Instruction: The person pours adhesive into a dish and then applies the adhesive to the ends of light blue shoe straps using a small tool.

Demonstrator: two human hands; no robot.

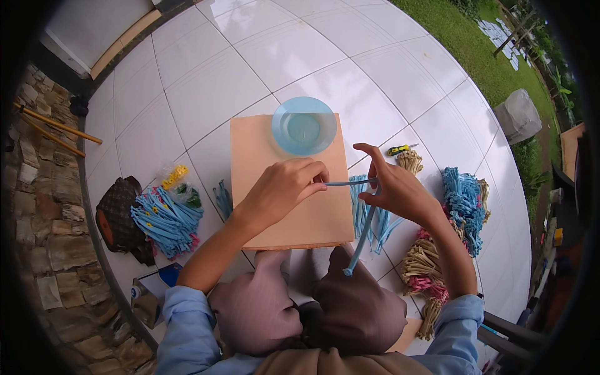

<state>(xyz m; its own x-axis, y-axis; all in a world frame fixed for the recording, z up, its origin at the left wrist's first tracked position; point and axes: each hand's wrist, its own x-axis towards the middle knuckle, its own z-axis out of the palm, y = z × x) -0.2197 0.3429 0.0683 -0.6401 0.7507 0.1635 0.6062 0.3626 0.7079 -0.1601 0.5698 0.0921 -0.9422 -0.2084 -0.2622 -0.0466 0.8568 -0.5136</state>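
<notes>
A thin light-blue cord (360, 244) is drawn out level between my hands, above a peach-coloured board (294, 215). My left hand (281, 187) pinches one end of it between thumb and fingers. At my right hand (400, 187) the cord bends and hangs down, its knotted-looking tip over my knee. That hand's index finger points out, with the thumb apart from it, while the other fingers partly hide the cord where it turns. A translucent blue bowl (281, 128) stands at the board's far edge.
Left lie a bundle of blue cords (165, 219) and a brown bag (115, 215). More blue cords (381, 231) lie right of the board, near a yellow-green screwdriver (398, 150), beige bundles (420, 262) and a blue pile (462, 206). Grass (447, 37) borders the tiles.
</notes>
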